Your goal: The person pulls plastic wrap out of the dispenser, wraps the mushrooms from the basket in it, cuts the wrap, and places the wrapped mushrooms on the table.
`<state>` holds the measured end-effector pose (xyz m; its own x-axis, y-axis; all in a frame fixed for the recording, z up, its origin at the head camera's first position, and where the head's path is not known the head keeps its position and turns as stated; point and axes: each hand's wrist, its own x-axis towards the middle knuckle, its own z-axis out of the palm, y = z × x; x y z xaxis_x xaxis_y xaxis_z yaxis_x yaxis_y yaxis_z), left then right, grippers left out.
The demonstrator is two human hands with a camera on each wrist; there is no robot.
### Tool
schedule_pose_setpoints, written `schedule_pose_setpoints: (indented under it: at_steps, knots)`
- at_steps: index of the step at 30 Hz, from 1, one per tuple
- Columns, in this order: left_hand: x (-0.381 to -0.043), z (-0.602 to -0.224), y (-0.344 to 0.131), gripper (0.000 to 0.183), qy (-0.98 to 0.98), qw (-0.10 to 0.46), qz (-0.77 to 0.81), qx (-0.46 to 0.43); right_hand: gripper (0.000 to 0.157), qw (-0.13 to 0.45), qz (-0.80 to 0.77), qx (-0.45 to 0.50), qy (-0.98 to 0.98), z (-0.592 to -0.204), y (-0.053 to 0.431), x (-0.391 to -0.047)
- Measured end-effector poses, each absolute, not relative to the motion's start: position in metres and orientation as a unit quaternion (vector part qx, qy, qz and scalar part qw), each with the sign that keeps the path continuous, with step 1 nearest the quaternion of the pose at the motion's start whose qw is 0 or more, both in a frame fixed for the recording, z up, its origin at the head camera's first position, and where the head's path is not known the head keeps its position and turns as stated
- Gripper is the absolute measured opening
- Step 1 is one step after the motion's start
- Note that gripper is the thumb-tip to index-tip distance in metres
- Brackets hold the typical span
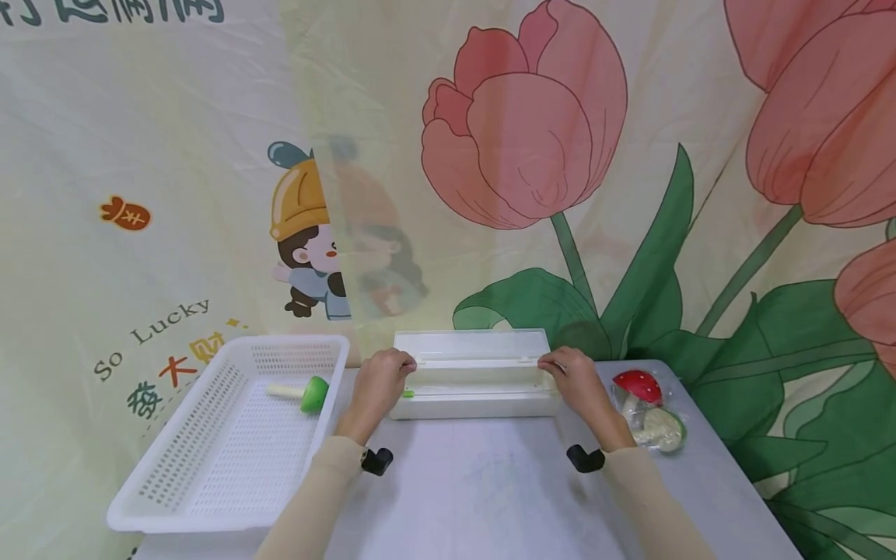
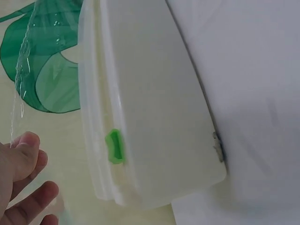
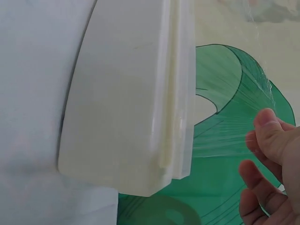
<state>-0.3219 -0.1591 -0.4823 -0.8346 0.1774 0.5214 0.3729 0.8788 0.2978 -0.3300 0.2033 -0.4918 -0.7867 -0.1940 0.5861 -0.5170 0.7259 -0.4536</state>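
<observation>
A white cling film dispenser (image 1: pixel 483 407) stands at the back of the table with its lid (image 1: pixel 472 342) raised. Clear cling film (image 3: pixel 229 136) stretches up from it, wrinkled toward its free edge. At one corner, my left hand (image 1: pixel 378 386) pinches the film edge between thumb and index finger, the other fingers loosely bent. My right hand (image 1: pixel 579 386) pinches the opposite corner in the same way, so the film (image 2: pixel 21 70) spans between both hands above the dispenser. A green slide cutter (image 2: pixel 115 146) sits at the left end of the dispenser's front rail.
To the left is a white perforated basket (image 1: pixel 210 523) holding a toy mushroom (image 1: pixel 315 394) with a green cap. On the right of the table (image 1: pixel 490 498) lie a red-capped toy mushroom (image 1: pixel 638 385) and a green-edged one (image 1: pixel 661 430), both in clear film. A printed curtain (image 1: pixel 392 101) hangs behind.
</observation>
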Motion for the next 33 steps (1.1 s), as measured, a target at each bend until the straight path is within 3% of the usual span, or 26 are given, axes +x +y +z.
schedule_pose_setpoints:
  at_steps: [8, 33]
  knots:
    - [-0.320, -0.462, -0.159, 0.006, -0.913, 0.304, -0.211, -0.173, 0.006, 0.324, 0.308, 0.192, -0.874, -0.472, 0.203, -0.329]
    - [-0.283, -0.419, -0.168, 0.005, -0.873, 0.390, -0.192, -0.221, 0.014, 0.398, 0.304, 0.234, -0.833, -0.427, 0.211, -0.293]
